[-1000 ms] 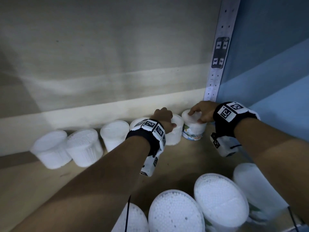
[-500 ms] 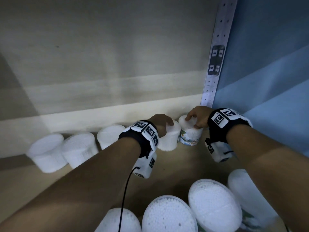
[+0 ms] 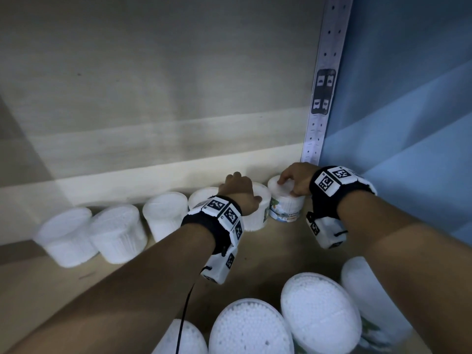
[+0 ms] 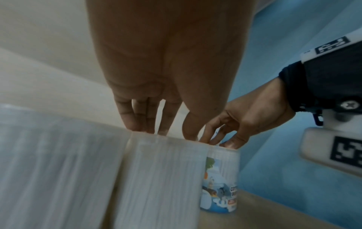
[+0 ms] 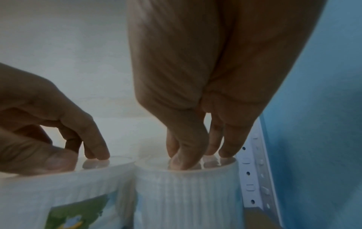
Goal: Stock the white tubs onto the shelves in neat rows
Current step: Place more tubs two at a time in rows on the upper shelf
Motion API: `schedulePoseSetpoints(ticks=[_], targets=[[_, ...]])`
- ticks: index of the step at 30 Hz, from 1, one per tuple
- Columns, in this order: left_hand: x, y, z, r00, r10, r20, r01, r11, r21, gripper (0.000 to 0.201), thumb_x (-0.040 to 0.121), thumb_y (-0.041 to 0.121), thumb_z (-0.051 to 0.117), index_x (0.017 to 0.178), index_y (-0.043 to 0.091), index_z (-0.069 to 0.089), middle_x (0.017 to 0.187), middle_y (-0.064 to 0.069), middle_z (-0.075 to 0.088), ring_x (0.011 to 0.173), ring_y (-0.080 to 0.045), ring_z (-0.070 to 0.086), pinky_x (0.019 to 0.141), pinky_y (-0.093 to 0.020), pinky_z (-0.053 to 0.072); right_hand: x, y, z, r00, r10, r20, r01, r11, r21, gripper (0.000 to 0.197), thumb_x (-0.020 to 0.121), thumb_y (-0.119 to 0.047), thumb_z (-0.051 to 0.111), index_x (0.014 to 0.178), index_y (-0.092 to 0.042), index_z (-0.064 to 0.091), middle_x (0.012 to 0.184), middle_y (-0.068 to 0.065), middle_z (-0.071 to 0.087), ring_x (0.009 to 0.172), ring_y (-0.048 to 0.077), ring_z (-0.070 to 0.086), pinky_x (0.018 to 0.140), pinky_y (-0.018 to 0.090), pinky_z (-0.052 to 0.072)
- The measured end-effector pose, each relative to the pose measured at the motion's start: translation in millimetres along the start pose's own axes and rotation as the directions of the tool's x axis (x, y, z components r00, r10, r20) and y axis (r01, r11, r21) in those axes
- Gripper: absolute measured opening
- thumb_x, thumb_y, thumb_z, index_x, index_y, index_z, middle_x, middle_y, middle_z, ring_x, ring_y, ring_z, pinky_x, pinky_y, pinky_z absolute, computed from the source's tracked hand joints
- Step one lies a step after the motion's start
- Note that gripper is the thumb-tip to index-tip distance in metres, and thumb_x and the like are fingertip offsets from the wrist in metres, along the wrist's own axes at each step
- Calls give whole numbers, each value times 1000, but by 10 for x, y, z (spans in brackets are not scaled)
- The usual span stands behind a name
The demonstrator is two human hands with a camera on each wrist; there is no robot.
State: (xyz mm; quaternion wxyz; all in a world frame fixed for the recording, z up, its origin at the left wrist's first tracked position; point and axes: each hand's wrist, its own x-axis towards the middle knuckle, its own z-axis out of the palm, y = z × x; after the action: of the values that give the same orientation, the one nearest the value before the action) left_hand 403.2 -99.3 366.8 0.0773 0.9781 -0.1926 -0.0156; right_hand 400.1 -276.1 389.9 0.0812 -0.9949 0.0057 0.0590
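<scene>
A row of white ribbed tubs stands along the back wall of the wooden shelf [image 3: 278, 254]. My left hand [image 3: 238, 190] grips one white tub [image 3: 256, 218] from above, fingers on its lid and thumb at the near rim; that tub [image 4: 162, 178] fills the left wrist view. My right hand [image 3: 293, 178] grips the last tub [image 3: 286, 209], which carries a blue picture label, in the right back corner. The two held tubs stand side by side and touch. In the right wrist view my right fingertips [image 5: 227, 148] rest on that tub's lid [image 5: 186, 168].
Further tubs [image 3: 117, 231] of the back row run to the left. Several more tubs [image 3: 319, 310] stand at the shelf's front, below my arms. A perforated metal upright [image 3: 319, 103] and a blue side panel [image 3: 408, 123] close the right side.
Both hands stay on top of the same two tubs in the back right corner. The head view has shifted slightly; the tubs show no clear movement.
</scene>
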Motion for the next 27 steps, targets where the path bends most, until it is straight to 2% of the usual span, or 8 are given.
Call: schedulePoseSetpoints(ticks=[7,10,13,15,17,20,23,27], targets=[[23,-49,-67,992,53,111,-45,996,-75,51,92,12,51,142,20,41,150,-5,34,141,-25,30,116,-43,27,5,3,-4,1000,-1,2,1,1000,5,51,82,-1,64,129,-21,59,138,2,54,125,21,53,89,18,39],[15,-59,-77,990,85,115,-67,986,-153,56,87,1,50,140,20,43,151,-5,33,142,-23,29,116,-40,28,-1,4,1,1000,-4,0,4,1000,1,51,82,-2,64,129,-20,59,138,2,54,125,21,53,92,20,41],[-2,-54,-66,991,111,80,-93,974,-205,55,84,-5,48,135,17,48,147,-7,38,138,-24,35,109,-33,35,-2,5,1,1000,-1,-1,1,1000,-1,51,82,-2,64,129,-21,59,138,3,54,124,22,53,94,22,42],[0,-34,-54,996,89,12,-83,967,-243,47,86,1,51,131,15,51,140,-8,42,132,-25,40,103,-32,40,0,13,2,1000,-1,2,1,1000,6,52,82,-1,64,129,-21,59,138,4,54,124,22,53,94,21,42],[9,2,-49,996,55,-66,-68,973,-221,39,90,16,54,128,11,52,133,-11,43,127,-27,43,102,-35,42,7,22,5,1000,-2,5,2,1000,14,52,81,-1,64,128,-21,59,137,4,54,124,22,53,92,20,41],[24,45,-29,998,5,-61,-13,990,-137,48,91,36,52,128,6,50,130,-14,43,125,-30,42,103,-39,42,20,32,13,1000,1,10,-2,1000,24,52,81,-1,65,128,-21,60,136,4,55,123,22,54,87,18,38],[36,66,5,1000,9,-18,-10,1000,-21,53,90,42,52,125,3,50,129,-17,45,122,-33,43,98,-40,43,29,36,17,1000,1,10,-2,1000,22,52,81,-1,65,128,-21,60,137,4,54,123,22,54,89,19,40],[42,68,-3,1000,19,-9,-19,1000,-1,53,89,42,54,124,2,50,129,-18,46,122,-33,44,97,-41,45,29,40,22,1000,-6,7,6,1000,18,52,82,0,64,129,-20,59,138,4,53,125,22,53,94,22,42]])
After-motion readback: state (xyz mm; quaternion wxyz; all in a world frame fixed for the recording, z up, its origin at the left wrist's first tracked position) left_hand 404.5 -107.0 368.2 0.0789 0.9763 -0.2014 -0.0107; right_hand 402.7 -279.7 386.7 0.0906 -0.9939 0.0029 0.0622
